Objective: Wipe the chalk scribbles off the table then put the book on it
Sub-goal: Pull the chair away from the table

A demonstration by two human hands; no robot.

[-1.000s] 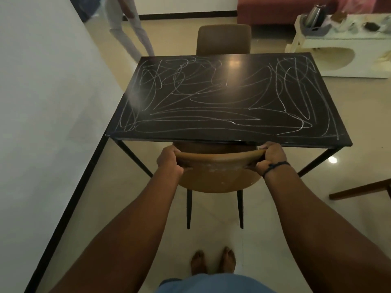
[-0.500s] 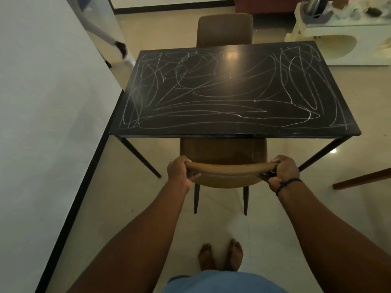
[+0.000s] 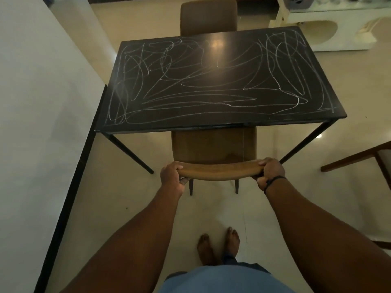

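The black table [image 3: 215,123] stands in front of me, its top covered with white chalk scribbles [image 3: 190,98]. A brown chair [image 3: 213,144] sits at the table's near side, its seat partly under the tabletop. My left hand [image 3: 172,178] grips the left end of the chair's backrest top. My right hand [image 3: 269,172], with a dark band at the wrist, grips the right end. No book or cloth is in view.
A white wall [image 3: 38,123] with a black baseboard runs along the left. A second brown chair [image 3: 208,16] stands at the table's far side. A white low table [image 3: 330,24] is at the back right. A wooden chair frame [image 3: 359,157] juts in from the right. My bare feet [image 3: 218,248] are on the tiled floor.
The chair has slid back out from under the table toward me, both hands still gripping its backrest. The person walking at the back left has left the view.
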